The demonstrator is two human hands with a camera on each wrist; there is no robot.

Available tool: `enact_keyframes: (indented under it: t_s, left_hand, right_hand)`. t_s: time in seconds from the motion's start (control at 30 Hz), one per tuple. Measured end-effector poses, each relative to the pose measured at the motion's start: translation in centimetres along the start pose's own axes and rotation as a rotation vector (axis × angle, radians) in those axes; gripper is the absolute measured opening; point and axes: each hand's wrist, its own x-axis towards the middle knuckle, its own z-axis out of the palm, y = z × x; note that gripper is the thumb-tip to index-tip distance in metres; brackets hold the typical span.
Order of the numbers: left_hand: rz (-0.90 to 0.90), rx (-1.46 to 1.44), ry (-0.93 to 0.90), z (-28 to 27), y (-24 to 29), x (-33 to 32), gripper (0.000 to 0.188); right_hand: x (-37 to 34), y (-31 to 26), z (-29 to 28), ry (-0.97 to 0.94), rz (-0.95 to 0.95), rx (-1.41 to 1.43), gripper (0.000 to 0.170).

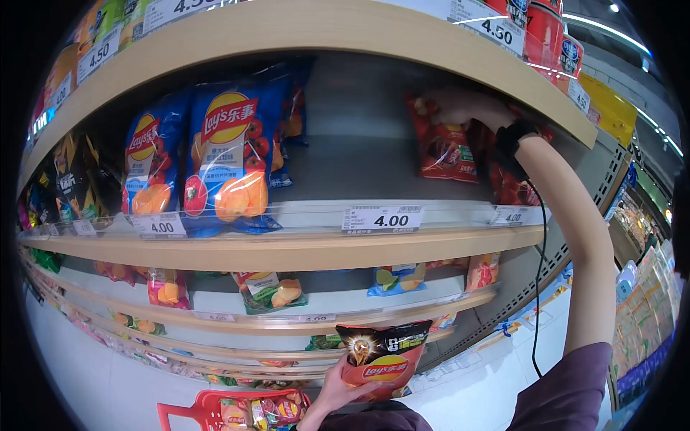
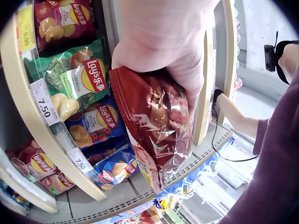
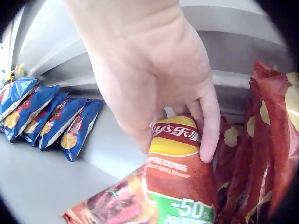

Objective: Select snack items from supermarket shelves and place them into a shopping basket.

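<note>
In the head view, my left hand (image 1: 339,391) grips a black and red Lay's bag (image 1: 386,363) low in front of me; the left wrist view has the hand (image 2: 163,42) around the bag's edge, its red side (image 2: 152,116) showing. My right hand (image 1: 466,108) reaches into the right end of the upper shelf, on a red chip bag (image 1: 449,152). From the right wrist, the fingers of that hand (image 3: 156,79) pinch the top of the red BBQ bag (image 3: 180,168), which has a green -50% mark. Part of the thumb is hidden behind the bag.
Blue Lay's bags (image 1: 233,158) stand left on the same shelf; more red bags (image 3: 275,140) stand close right of my right hand. A wooden shelf edge (image 1: 287,251) with price tags runs below. A red basket (image 1: 205,409) holding chip bags is at the bottom left.
</note>
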Motion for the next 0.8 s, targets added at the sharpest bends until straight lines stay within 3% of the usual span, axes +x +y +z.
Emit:
enact_keyframes:
  t_s: [0.07,0.17,0.27,0.37,0.47,0.53,0.67,0.8]
  left_hand:
    - [0.007,-0.022,0.000,0.1,0.1,0.2,0.067]
    - [0.001,-0.053,0.011,0.1,-0.1,0.2,0.066]
    - [-0.023,-0.079,0.034,0.1,0.1,0.1,0.065]
    - [-0.029,-0.070,0.051,0.1,0.2,0.2,0.065]
    - [-0.033,-0.062,0.065,0.0,-0.3,0.2,0.066]
    - [-0.033,-0.061,0.075,0.1,0.2,0.2,0.067]
    - [-0.041,-0.060,0.065,-0.1,-0.4,0.3,0.067]
    - [-0.017,-0.055,0.060,0.0,-0.6,0.6,0.068]
  right_hand:
    - [1.1,1.1,0.3,0.004,0.011,-0.017,0.047]
    - [0.5,-0.8,-1.4,-0.004,0.207,-0.047,0.051]
    - [1.6,0.8,0.2,0.460,0.023,-0.304,0.058]
    - [3.2,2.4,1.0,0.380,0.022,-0.256,0.070]
    - [2.2,1.9,0.6,0.095,-0.010,-0.221,0.081]
    - [3.0,3.8,2.0,0.044,-0.076,-0.146,0.089]
    - [0.8,2.8,2.1,0.079,-0.062,-0.196,0.103]
    - [0.4,1.4,3.0,0.270,-0.022,-0.553,0.099]
